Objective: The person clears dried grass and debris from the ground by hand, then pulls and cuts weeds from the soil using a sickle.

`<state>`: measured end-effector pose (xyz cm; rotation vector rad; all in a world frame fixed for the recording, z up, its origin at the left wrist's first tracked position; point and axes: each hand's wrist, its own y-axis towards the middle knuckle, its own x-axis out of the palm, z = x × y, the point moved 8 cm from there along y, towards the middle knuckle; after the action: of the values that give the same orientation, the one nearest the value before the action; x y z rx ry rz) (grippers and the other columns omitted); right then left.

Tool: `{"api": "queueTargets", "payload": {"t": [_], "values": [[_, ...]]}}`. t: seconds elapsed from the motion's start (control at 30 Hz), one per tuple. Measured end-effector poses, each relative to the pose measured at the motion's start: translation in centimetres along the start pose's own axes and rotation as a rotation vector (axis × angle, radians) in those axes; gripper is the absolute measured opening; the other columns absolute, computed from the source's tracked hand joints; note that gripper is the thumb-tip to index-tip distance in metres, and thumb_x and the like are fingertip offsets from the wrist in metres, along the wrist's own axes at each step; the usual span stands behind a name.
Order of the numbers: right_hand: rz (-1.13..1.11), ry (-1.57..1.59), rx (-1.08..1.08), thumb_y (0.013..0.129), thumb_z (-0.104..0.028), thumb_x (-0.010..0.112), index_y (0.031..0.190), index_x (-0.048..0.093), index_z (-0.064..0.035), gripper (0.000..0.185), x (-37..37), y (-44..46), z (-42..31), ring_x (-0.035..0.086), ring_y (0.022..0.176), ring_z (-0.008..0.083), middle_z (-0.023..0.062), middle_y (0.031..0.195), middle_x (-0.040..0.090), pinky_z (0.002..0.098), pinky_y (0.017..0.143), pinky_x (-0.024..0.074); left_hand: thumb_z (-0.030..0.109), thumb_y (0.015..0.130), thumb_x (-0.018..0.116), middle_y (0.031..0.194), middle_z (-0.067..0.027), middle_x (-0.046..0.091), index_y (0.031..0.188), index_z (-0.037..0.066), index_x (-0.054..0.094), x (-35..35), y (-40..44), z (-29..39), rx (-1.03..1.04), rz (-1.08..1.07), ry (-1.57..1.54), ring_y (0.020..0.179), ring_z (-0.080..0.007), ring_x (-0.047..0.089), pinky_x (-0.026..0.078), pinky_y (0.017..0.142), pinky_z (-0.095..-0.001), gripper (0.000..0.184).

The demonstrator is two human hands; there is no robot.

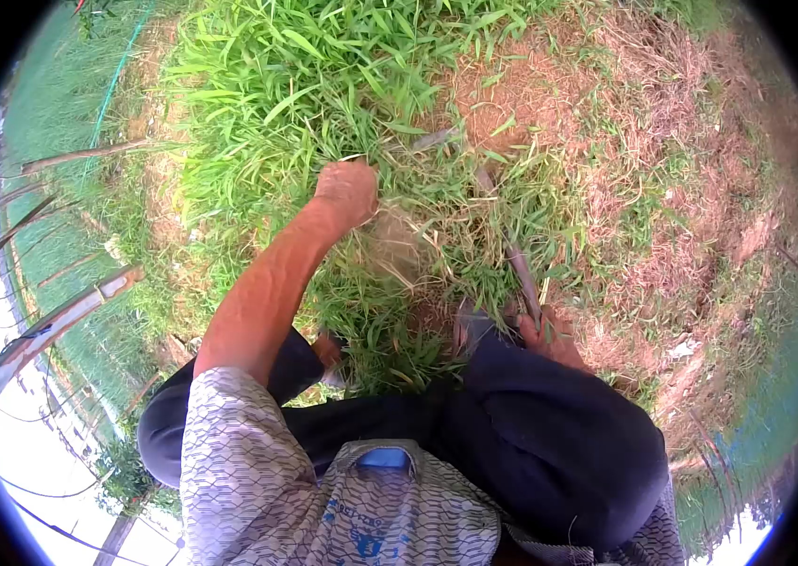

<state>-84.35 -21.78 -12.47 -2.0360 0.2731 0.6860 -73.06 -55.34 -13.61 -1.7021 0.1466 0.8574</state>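
My left hand (347,191) is closed in a fist at the edge of the tall green grass (276,104), with blades around its knuckles; the fingers are partly hidden. My right hand (550,340) is wrapped round the lower end of a long-handled sickle (518,259), beside my right knee. The sickle's handle slants up and to the left, and its greyish blade (435,140) lies among the stems, to the right of my left hand. Loose cut grass (399,255) lies between my two feet.
Dry cut stalks and bare reddish soil (503,94) spread to the right. Leaning poles (64,325) and green netting (107,104) stand at the left. My bent knees (569,424) frame the lower middle.
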Motion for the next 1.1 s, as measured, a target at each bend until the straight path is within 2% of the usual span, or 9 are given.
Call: {"api": "queueTargets", "payload": {"t": [0.1, 0.27, 0.37, 0.53, 0.63, 0.77, 0.87, 0.97, 1.1], "values": [[0.073, 0.036, -0.1, 0.095, -0.034, 0.049, 0.105, 0.054, 0.0017, 0.038, 1.0, -3.5, 2.9, 0.059, 0.063, 0.0203, 0.0114, 0.07, 0.056, 0.0335, 0.053, 0.0485, 0.019, 0.081, 0.063, 0.073, -0.0144, 0.065, 0.078, 0.001, 0.065, 5.0, -3.9, 2.0, 0.22, -0.193, -0.117, 0.069, -0.0265, 0.065, 0.054, 0.06, -0.0381, 0.018], [0.01, 0.226, -0.026, 0.094, -0.032, 0.049, 0.104, 0.055, 0.0038, 0.038, -2.3, -3.5, 0.8, 0.064, 0.072, 0.0234, 0.0176, 0.077, 0.06, 0.034, 0.058, 0.0511, 0.028, 0.077, 0.063, 0.066, -0.0176, 0.061, 0.07, -0.001, 0.064, 10.2, -7.5, 5.6, 0.311, -0.258, -0.19, 0.064, -0.0283, 0.063, 0.054, 0.059, -0.0394, 0.029], [-0.02, 0.211, 0.098, 0.094, -0.031, 0.049, 0.102, 0.055, 0.005, 0.038, -4.2, 0.5, -4.0, 0.066, 0.078, 0.0253, 0.0213, 0.082, 0.063, 0.0343, 0.061, 0.0527, 0.016, 0.077, 0.056, 0.083, -0.0189, 0.066, 0.094, 0.004, 0.063, 8.1, -8.7, 4.3, 0.222, -0.356, -0.237, 0.082, -0.032, 0.066, 0.054, 0.068, -0.0415, 0.022], [-0.099, -0.11, 0.049, 0.092, -0.028, 0.052, 0.093, 0.05, 0.0012, 0.029, 2.0, -3.3, 4.9, 0.055, 0.054, 0.022, 0.0145, 0.061, 0.054, 0.0373, 0.049, 0.0427, 0.02, 0.078, 0.057, 0.077, -0.019, 0.066, 0.091, 0.004, 0.063, 8.7, -9.7, 4.3, 0.361, -0.279, -0.114, 0.075, -0.0334, 0.067, 0.054, 0.064, -0.042, 0.021], [0.006, -0.011, -0.08, 0.092, -0.029, 0.052, 0.093, 0.049, 0.0007, 0.029, 0.5, -7.1, 6.0, 0.057, 0.055, 0.0255, 0.0165, 0.062, 0.055, 0.0397, 0.051, 0.0432, 0.021, 0.077, 0.06, 0.078, -0.0173, 0.067, 0.089, 0.004, 0.065, 12.0, -10.2, 6.0, 0.466, -0.255, -0.059, 0.074, -0.0314, 0.067, 0.054, 0.063, -0.0416, 0.021], [-0.016, 0.244, 0.026, 0.092, -0.03, 0.053, 0.094, 0.049, 0.0, 0.03, -3.6, -8.0, 4.1, 0.059, 0.057, 0.0302, 0.0191, 0.064, 0.056, 0.043, 0.052, 0.044, 0.023, 0.076, 0.064, 0.072, -0.0118, 0.066, 0.098, 0.005, 0.066, 13.9, -10.9, 8.6, 0.623, -0.487, 0.152, 0.07, -0.0279, 0.067, 0.053, 0.059, -0.0392, 0.029], [0.03, 0.256, 0.041, 0.093, -0.032, 0.053, 0.096, 0.047, -0.0002, 0.033, -5.9, -4.7, 1.3, 0.06, 0.056, 0.0308, 0.0189, 0.064, 0.056, 0.043, 0.05, 0.0446, 0.024, 0.074, 0.065, 0.096, -0.0146, 0.065, 0.095, 0.007, 0.069, 10.3, -9.4, 7.3, 0.384, -0.435, 0.2, 0.091, -0.0281, 0.063, 0.05, 0.074, -0.0415, 0.027], [0.118, 0.169, -0.023, 0.094, -0.037, 0.052, 0.105, 0.046, 0.0001, 0.039, -6.8, -2.8, 1.6, 0.058, 0.048, 0.0254, 0.0143, 0.061, 0.055, 0.0383, 0.04, 0.0454, 0.027, 0.069, 0.065, 0.126, -0.0171, 0.051, 0.089, 0.006, 0.072, 5.6, -9.0, 7.7, 0.516, 0.281, 0.201, 0.12, -0.0318, 0.046, 0.036, 0.098, -0.0476, 0.029], [0.173, -0.126, 0.067, 0.095, -0.039, 0.047, 0.1, 0.046, 0.0012, 0.04, -4.8, -9.3, 14.6, 0.057, 0.048, 0.0264, 0.0144, 0.06, 0.052, 0.0396, 0.04, 0.0422, 0.031, 0.067, 0.063, 0.139, -0.0192, 0.037, 0.089, 0.008, 0.073, 9.3, -9.4, 8.1, 0.555, 0.049, 0.2, 0.124, -0.0331, 0.037, 0.025, 0.104, -0.0487, 0.034]]}}
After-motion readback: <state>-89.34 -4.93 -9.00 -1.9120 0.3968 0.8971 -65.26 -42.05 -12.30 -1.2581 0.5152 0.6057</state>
